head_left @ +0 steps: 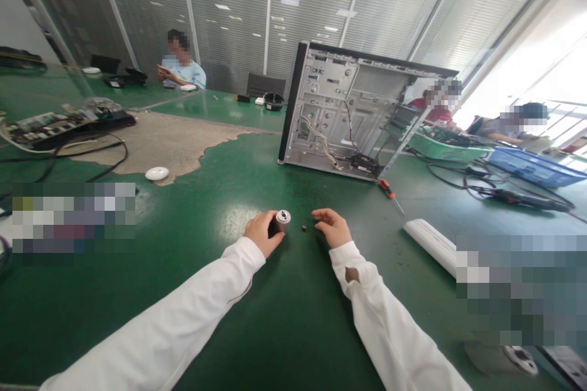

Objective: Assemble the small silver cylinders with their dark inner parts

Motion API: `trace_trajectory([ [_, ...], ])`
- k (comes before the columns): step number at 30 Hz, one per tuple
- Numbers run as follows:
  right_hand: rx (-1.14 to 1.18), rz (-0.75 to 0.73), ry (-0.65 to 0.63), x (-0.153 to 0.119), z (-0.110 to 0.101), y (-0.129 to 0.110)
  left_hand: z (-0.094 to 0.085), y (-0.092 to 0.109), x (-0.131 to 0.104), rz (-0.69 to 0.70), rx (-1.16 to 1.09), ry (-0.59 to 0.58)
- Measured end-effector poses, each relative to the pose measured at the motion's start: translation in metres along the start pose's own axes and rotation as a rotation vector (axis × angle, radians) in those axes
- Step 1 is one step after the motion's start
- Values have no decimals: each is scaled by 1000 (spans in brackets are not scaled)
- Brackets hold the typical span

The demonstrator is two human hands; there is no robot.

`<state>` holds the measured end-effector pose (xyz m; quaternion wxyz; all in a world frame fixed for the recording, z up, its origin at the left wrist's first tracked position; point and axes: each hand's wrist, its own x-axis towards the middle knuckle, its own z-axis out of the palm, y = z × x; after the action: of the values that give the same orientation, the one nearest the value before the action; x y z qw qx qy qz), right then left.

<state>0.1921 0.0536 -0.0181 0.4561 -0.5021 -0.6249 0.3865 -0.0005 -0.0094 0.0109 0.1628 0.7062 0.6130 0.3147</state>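
Observation:
My left hand [265, 233] is wrapped round a small silver cylinder [283, 220] standing on the green table. Dark holes show in the cylinder's top face. Just right of it lies a tiny dark round part [304, 228], touched by neither hand. My right hand [333, 227] hovers close to that part, its thumb and fingers apart and nothing between them. What the cylinder is cannot be made out.
Ahead stands an opened computer case [339, 113], with a red-handled screwdriver [389, 189] by its corner. A long white object [431, 247] lies to the right, a white oval object [156, 173] to the left. Green [452, 149] and blue baskets [536, 168] stand far right. Several people sit beyond.

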Motion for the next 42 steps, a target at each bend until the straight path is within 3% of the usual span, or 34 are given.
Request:
trace_trajectory([
  [15,-26,-39,14,-3,2,-4,1,-1,0,13,3,7],
  [20,-138,-326,99,-22,9,-31,2,-1,0,14,1,12],
  [26,-265,-543,-115,-43,25,-54,0,1,-1,29,4,-1],
  [35,-249,-428,-209,-51,28,-48,2,-4,-1,194,-149,-114],
  [39,-342,-425,-118,-63,21,-58,6,-3,-3,231,-189,-133],
  [42,-450,-442,18,-89,3,-68,9,-3,-5,261,-212,-121],
])
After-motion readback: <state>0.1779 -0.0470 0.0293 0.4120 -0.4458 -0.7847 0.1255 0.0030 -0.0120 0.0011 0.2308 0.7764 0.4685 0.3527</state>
